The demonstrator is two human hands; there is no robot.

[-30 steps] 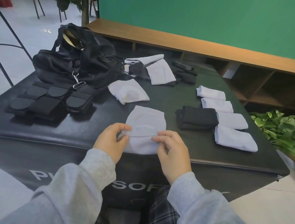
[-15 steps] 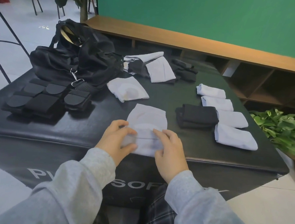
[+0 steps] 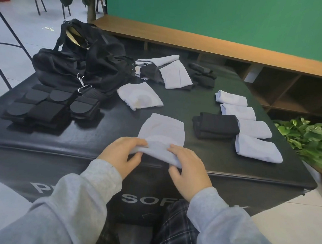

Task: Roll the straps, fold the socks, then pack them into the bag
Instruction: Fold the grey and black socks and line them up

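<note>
A pale blue sock [image 3: 163, 131] lies flat near the front edge of the black padded box [image 3: 38, 147]. My left hand [image 3: 122, 153] and my right hand [image 3: 189, 168] each pinch its near end, which is rolled up into a thick fold. To the right sit several folded pale socks [image 3: 256, 148] and a folded black sock [image 3: 215, 125]. Another flat pale sock [image 3: 140, 96] lies further back. A loose heap of pale and black socks [image 3: 171, 72] is at the rear. The black bag [image 3: 80, 61] slumps at the back left, with rolled black straps [image 3: 49, 107] in front of it.
A wooden bench and shelving [image 3: 275, 73] run along a green wall behind. A leafy potted plant [image 3: 309, 141] stands at the box's right side. Chair legs and a metal stand [image 3: 7, 32] are on the tiled floor at the left.
Both hands have rolled the near end of the pale sock away from me, so the fold is thicker and the flat part shorter.
</note>
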